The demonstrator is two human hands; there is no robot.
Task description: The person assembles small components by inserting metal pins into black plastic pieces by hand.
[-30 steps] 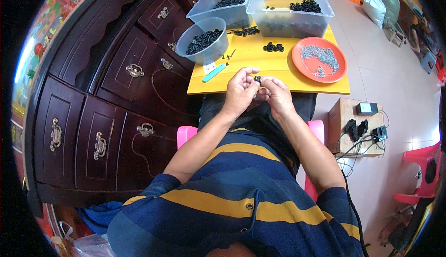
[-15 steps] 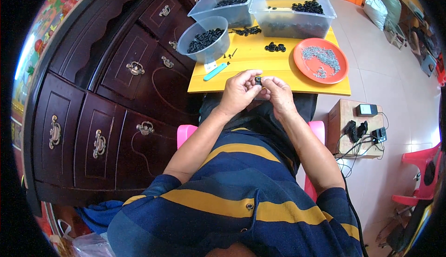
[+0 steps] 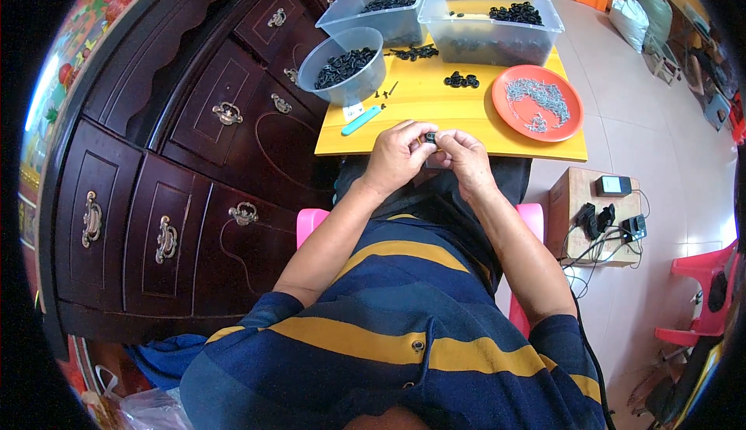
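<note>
My left hand [image 3: 395, 156] and my right hand [image 3: 465, 158] meet at the near edge of a yellow table [image 3: 435, 107]. Together their fingertips pinch a small black part [image 3: 430, 137]. Farther out on the table lie a small heap of black parts [image 3: 461, 80] and a turquoise flat tool [image 3: 361, 120]. An orange plate [image 3: 538, 102] with small metal pieces sits to the right. A round grey bowl [image 3: 344, 65] of black parts stands at the left.
Two clear plastic tubs [image 3: 381, 4] [image 3: 493, 17] with black parts stand at the table's far side. A dark wooden cabinet with brass handles [image 3: 179, 142] fills the left. A wooden box with chargers [image 3: 598, 212] and a red plastic chair [image 3: 703, 290] are on the tiled floor at right.
Both hands stay together on the small black part, with only slight finger shifts. The view has tilted a little.
</note>
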